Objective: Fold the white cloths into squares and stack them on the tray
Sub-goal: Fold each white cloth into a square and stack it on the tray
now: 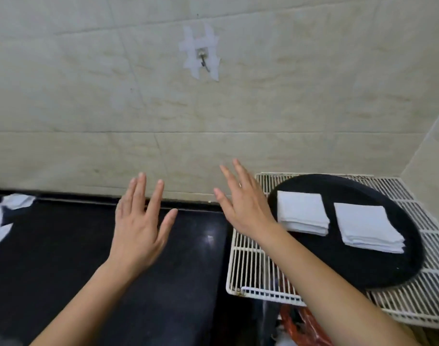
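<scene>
Hovering over the worktop (63,258), I had my left hand (138,226) and right hand (245,206) spread, holding nothing. Well left lay the loose cloths (1,218), floppy-looking, so I'd pinch corners. Just right: the tray (363,273).

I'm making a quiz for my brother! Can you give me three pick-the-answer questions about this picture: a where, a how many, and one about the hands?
1. Where does the black tray sit? A) on the white wire rack B) on the floor C) in a sink
2. How many piles of folded cloths are on it? A) one B) two C) four
3. What are the left hand and right hand doing? A) gripping a cloth B) making fists C) held open, empty
Answers: 1 A, rack bars show around the tray. 2 B, a left pile and a right pile. 3 C, both are spread straight, holding nothing.
</scene>
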{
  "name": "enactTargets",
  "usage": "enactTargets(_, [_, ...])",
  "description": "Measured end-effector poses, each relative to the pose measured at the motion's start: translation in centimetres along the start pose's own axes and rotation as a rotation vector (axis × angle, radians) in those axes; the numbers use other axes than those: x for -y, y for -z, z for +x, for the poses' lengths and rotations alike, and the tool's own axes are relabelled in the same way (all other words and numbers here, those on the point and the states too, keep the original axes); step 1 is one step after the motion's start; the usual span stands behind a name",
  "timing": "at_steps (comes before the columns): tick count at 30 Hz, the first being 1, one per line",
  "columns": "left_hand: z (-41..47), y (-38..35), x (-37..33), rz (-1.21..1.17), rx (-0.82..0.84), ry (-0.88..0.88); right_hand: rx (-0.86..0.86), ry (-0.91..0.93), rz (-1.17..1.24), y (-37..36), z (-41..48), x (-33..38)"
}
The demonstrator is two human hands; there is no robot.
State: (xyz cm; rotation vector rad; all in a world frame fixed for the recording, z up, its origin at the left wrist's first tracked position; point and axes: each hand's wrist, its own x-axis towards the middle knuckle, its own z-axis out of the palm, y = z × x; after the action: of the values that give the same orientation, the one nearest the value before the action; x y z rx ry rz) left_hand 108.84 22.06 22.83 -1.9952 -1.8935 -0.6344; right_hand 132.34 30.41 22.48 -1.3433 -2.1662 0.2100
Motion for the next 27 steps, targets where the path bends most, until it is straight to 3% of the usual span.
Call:
enactTargets(9, [-10.3,6.1,12.8,0.147,-0.001,0.325,0.111,0.259,0.045,-8.7,-0.6,15.1])
enactTargets(18, [-19.5,12.6,29.2,0.175,-0.002,0.431,0.039,0.332,-0.009,-16.8,-1.4,32.3])
enactTargets(27, [-28.2,17.6,44.3,0.244,0.026,0.540,0.154,0.462,0.057,-27.6,-2.1,50.4])
